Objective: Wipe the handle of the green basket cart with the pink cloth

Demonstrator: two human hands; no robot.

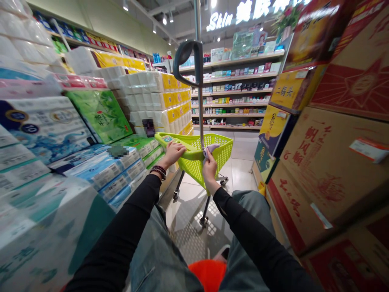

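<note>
A lime-green wheeled shopping basket (pixel 223 152) stands on the tiled aisle floor in front of me. My left hand (pixel 174 153) grips its near left rim, fingers curled over the edge; a dark bead bracelet is on that wrist. My right hand (pixel 209 166) is closed on a pale lilac cloth (pixel 211 148), pressed against the basket's near rim at the foot of the metal pole (pixel 200 105). The pole rises to a grey loop handle (pixel 185 61). Both sleeves are black.
Stacked packs of toilet paper and tissues (pixel 60 134) line the left side. Cardboard boxes with red print (pixel 331 162) are piled on the right. Shelves of small goods (pixel 240 93) cross the far end under a lit sign. An orange object (pixel 208 273) lies between my knees.
</note>
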